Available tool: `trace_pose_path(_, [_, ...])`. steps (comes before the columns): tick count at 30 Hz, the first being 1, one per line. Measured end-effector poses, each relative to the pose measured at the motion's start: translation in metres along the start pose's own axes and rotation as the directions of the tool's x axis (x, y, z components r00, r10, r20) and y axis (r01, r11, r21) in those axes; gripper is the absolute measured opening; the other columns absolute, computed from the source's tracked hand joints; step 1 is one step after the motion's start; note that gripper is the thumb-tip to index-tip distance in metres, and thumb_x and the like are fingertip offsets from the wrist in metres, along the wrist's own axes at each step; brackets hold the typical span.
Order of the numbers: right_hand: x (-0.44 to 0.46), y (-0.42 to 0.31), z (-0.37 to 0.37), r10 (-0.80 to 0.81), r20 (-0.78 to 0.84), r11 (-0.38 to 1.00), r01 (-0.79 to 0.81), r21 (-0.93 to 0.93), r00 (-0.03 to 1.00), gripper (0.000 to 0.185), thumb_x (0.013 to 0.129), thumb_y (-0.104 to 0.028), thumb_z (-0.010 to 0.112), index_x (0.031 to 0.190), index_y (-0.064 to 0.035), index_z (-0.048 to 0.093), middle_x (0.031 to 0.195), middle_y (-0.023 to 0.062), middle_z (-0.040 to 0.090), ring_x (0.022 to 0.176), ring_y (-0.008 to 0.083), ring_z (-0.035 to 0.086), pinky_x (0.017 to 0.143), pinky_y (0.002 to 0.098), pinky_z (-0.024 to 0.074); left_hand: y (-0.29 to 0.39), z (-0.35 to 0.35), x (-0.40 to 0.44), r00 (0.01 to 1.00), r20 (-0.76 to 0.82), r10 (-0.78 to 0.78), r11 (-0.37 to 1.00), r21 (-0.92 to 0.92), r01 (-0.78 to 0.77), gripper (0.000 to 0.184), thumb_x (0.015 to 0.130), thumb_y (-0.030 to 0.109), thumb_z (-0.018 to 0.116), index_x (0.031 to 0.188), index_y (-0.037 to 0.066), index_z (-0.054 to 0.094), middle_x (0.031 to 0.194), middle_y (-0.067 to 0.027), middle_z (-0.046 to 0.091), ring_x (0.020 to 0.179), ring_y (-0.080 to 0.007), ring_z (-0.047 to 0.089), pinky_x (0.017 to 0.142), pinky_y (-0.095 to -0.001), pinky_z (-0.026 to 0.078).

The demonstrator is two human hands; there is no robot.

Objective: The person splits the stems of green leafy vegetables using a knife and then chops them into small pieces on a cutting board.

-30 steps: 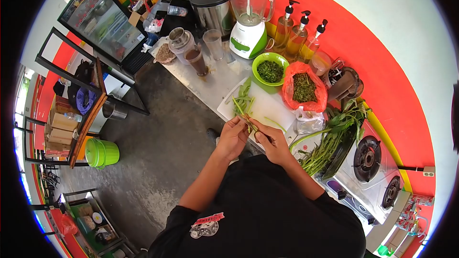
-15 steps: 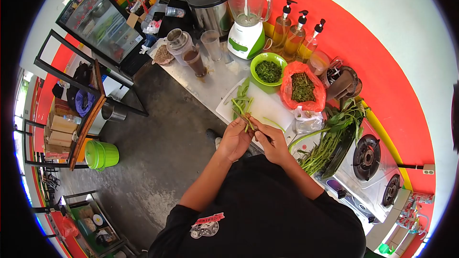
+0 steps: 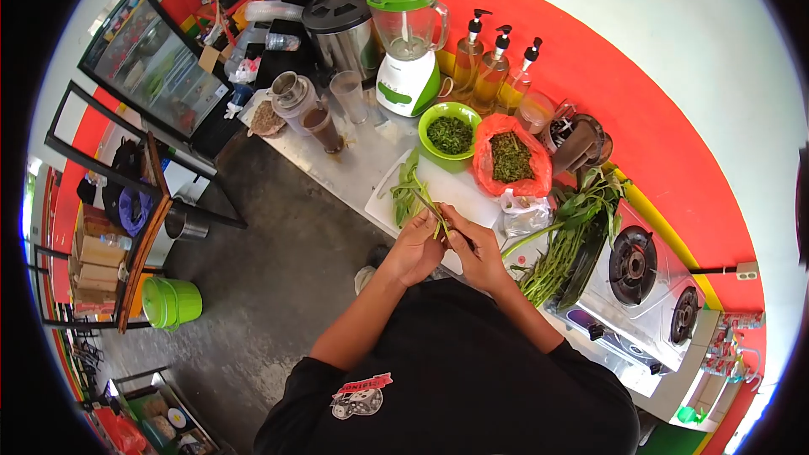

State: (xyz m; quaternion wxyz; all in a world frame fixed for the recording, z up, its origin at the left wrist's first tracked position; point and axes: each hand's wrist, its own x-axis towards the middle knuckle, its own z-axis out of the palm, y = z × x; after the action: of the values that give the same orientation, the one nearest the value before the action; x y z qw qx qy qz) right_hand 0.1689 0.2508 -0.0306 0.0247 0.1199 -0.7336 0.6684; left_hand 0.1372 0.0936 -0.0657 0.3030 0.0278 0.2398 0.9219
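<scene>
My left hand (image 3: 415,250) is closed on green stems (image 3: 437,221), held just above the near edge of the white cutting board (image 3: 459,191). Close beside it, my right hand (image 3: 477,251) is wrapped round a small knife with a dark handle; its thin blade (image 3: 424,200) points up and left across the stems. Leafy greens (image 3: 406,187) lie on the left part of the board. Beyond the board are a green bowl of chopped leaves (image 3: 450,135) and a red plastic bag of chopped greens (image 3: 511,157).
A bunch of long greens (image 3: 556,261) lies beside the gas stove (image 3: 649,286) at the right. A blender (image 3: 408,76), pump bottles (image 3: 490,76) and a glass of brown drink (image 3: 322,130) stand farther back. A clear plastic bag (image 3: 526,212) lies right of the board.
The view has shifted, so the counter items appear farther left and the blender lower. Both hands stay together at the stems, with the knife blade now lying at a different angle across them.
</scene>
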Motion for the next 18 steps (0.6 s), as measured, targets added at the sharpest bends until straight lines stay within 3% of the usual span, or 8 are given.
trace_pose_path(3, [0.002, -0.003, -0.004, -0.039, -0.048, 0.994, 0.034, -0.103, 0.998, 0.044, 0.099, -0.002, 0.058, 0.144, 0.0008, 0.055, 0.097, 0.0163, 0.070, 0.082, 0.0193, 0.064, 0.080, 0.0303, 0.0517, 0.004, -0.002, 0.009, 0.999, 0.020, -0.047, 0.999, 0.021, 0.046, 0.028, 0.104, 0.032, 0.058, 0.125, 0.014, 0.062, 0.117, 0.0016, 0.066, 0.110, -0.0147, 0.061, 0.102, -0.0385, 0.045])
trace_pose_path(7, [0.003, -0.004, 0.001, -0.090, -0.168, 0.983, 0.060, -0.176, 0.982, 0.044, 0.098, -0.001, 0.059, 0.142, 0.0000, 0.057, 0.084, 0.0134, 0.064, 0.073, 0.0188, 0.059, 0.071, 0.0315, 0.0494, 0.009, 0.012, 0.022, 0.997, -0.071, -0.021, 0.994, 0.107, 0.029, 0.024, 0.105, 0.024, 0.059, 0.124, 0.011, 0.061, 0.112, 0.0005, 0.066, 0.105, -0.0136, 0.061, 0.098, -0.0346, 0.046])
trace_pose_path(9, [-0.002, -0.007, 0.003, -0.064, -0.204, 0.965, 0.009, -0.261, 0.977, 0.044, 0.097, 0.000, 0.061, 0.141, -0.0011, 0.059, 0.077, 0.0117, 0.057, 0.067, 0.0191, 0.054, 0.064, 0.0336, 0.0458, 0.006, 0.012, 0.025, 0.995, -0.103, -0.014, 0.996, 0.090, 0.023, 0.022, 0.105, 0.021, 0.059, 0.123, 0.009, 0.061, 0.109, 0.0000, 0.065, 0.100, -0.0125, 0.060, 0.095, -0.0321, 0.046])
trace_pose_path(15, [-0.009, -0.018, 0.010, -0.029, -0.385, 0.892, -0.150, -0.427, 0.923, 0.043, 0.096, -0.002, 0.064, 0.139, -0.0061, 0.063, 0.074, 0.0128, 0.056, 0.062, 0.0236, 0.052, 0.060, 0.0360, 0.0441, 0.012, 0.003, 0.038, 0.987, -0.142, -0.071, 0.953, 0.283, 0.110, 0.015, 0.102, 0.017, 0.063, 0.110, 0.005, 0.066, 0.100, 0.0011, 0.066, 0.093, -0.0087, 0.059, 0.088, -0.0265, 0.045])
trace_pose_path(18, [-0.009, -0.022, 0.018, -0.009, -0.443, 0.818, -0.248, -0.519, 0.896, 0.045, 0.094, -0.001, 0.065, 0.138, -0.0069, 0.063, 0.072, 0.0109, 0.055, 0.060, 0.0188, 0.050, 0.058, 0.0328, 0.0418, 0.028, -0.003, 0.043, 0.986, -0.072, -0.152, 0.913, 0.372, 0.168, 0.012, 0.101, 0.012, 0.062, 0.102, 0.002, 0.068, 0.094, 0.0012, 0.066, 0.090, -0.0076, 0.060, 0.084, -0.0259, 0.046])
